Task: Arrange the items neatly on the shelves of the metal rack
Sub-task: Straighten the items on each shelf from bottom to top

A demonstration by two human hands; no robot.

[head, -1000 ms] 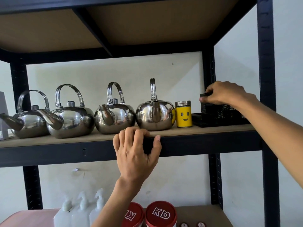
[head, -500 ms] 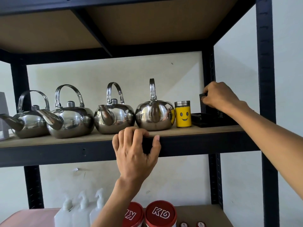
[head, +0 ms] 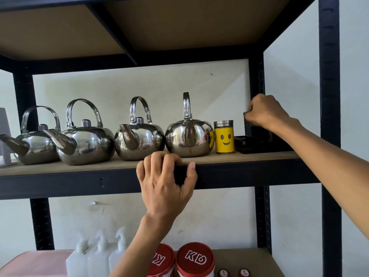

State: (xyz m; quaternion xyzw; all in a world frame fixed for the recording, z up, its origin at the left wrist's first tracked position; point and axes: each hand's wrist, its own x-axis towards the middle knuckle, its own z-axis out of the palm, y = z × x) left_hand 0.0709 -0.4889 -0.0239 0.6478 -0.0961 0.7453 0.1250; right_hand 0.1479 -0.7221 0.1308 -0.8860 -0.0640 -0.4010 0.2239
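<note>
A black metal rack (head: 329, 76) holds a wooden shelf (head: 249, 155) at chest height. At its far right end stands a black mesh organiser (head: 252, 131), and my right hand (head: 265, 111) grips its upper edge near the back post. My left hand (head: 163, 182) grips the shelf's black front rail (head: 249, 176), fingers over the top and thumb on the face. Several steel kettles stand in a row, the rightmost kettle (head: 189, 136) next to a yellow smiley tin (head: 224, 137).
A white object (head: 5, 136) shows at the shelf's left edge. On the lower shelf stand white pump bottles (head: 95, 256), red-lidded jars (head: 195, 258), small red caps (head: 233, 273) and a pink lid (head: 34, 262). The shelf above (head: 179, 21) hangs close overhead.
My right hand has pushed the mesh organiser back and rightward toward the rear corner of the shelf. My left hand has stayed on the rail.
</note>
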